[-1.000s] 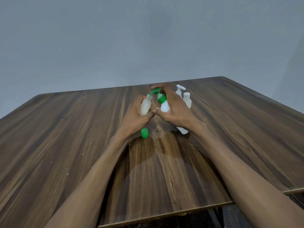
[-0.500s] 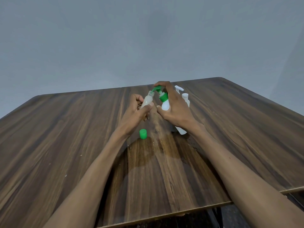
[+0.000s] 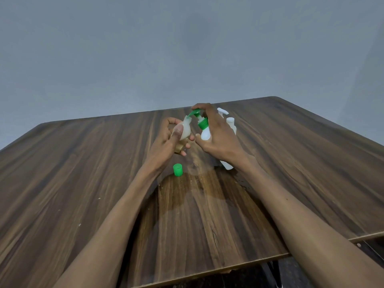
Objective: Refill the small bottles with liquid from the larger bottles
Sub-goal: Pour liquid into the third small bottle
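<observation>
The left hand (image 3: 166,142) held a small bottle (image 3: 184,130) above the table (image 3: 83,173), thumb laid along its near side and fingers curled round its far side. The bottle was translucent, uncapped and tilted, its open neck pointing up and to the right. The right hand (image 3: 218,138) was wrapped round a pump bottle (image 3: 204,133), white with a green collar, the thumb against its body and a finger resting on top of the green pump head (image 3: 195,112). The bottle leaned, its base showing below the right wrist just above the tabletop; whether it touched the wood could not be told. The pump's spout reached left to the small bottle's mouth, tip at or just inside the opening. No stream of liquid could be made out.

A green cap (image 3: 178,169) stood on the table just beneath the left hand, toward the near edge from both bottles. Behind the right hand, toward the far edge, stood a white pump bottle (image 3: 222,113) and a white capped bottle (image 3: 231,124), close together and partly hidden by the fingers. All of this sat around the middle of the table, rather nearer the far edge. A paler, glossy patch (image 3: 197,190) spread across the wood between the forearms.
</observation>
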